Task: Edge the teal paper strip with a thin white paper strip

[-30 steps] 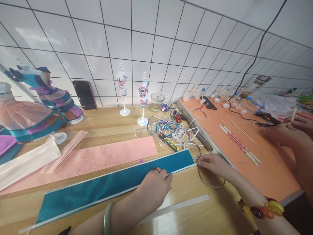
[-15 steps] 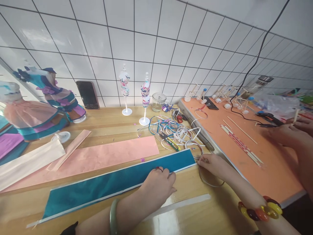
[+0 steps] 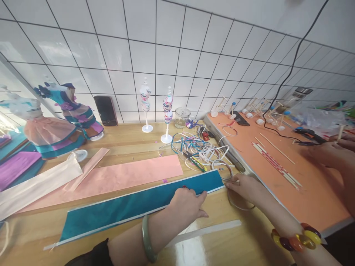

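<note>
A long teal paper strip (image 3: 133, 208) with white edging lies slantwise on the wooden table (image 3: 130, 142). My left hand (image 3: 188, 204) rests on its near edge toward the right end, fingers curled and pressing down. My right hand (image 3: 244, 185) pinches the strip's right tip, where white tape runs along the edge. A thin loop of tape (image 3: 240, 202) curves under that hand. A pink paper strip (image 3: 111, 178) lies just beyond the teal one.
A tangle of ribbons and a small cutter (image 3: 198, 149) lies behind the strip. Two small mannequin stands (image 3: 145, 107), a glass jar (image 3: 182, 117) and a phone (image 3: 105, 111) line the tiled wall. Dressed dolls (image 3: 55, 123) stand left. Another person's hands (image 3: 331, 153) work over an orange mat (image 3: 280, 173).
My left hand has slid a little to the right along the teal strip's near edge. My right hand stays pinched at the tip. The view has shifted slightly.
</note>
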